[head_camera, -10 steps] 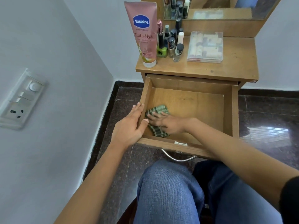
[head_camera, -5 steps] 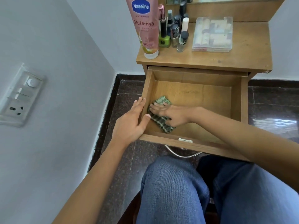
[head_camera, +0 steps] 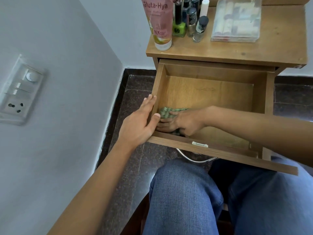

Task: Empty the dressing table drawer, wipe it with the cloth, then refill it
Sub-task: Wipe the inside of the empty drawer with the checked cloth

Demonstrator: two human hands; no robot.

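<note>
The wooden drawer (head_camera: pixel 211 92) is pulled out of the dressing table and holds nothing but a green checked cloth (head_camera: pixel 166 111). The cloth lies in the drawer's near left corner. My right hand (head_camera: pixel 183 122) presses flat on the cloth, fingers pointing left, and covers most of it. My left hand (head_camera: pixel 141 122) holds the drawer's left wall near the front corner, fingers outside and thumb hooked over the edge inside.
On the table top (head_camera: pixel 254 50) stand a pink lotion tube (head_camera: pixel 159 22), several nail polish bottles (head_camera: pixel 191 19) and a clear plastic box (head_camera: pixel 236 20). A wall with a switch panel (head_camera: pixel 20 92) is at the left. My knees in jeans (head_camera: pixel 184 197) sit under the drawer front.
My right hand has slid the cloth toward the drawer's front left corner. My left hand keeps its hold on the drawer side. The camera has tilted down and moved closer.
</note>
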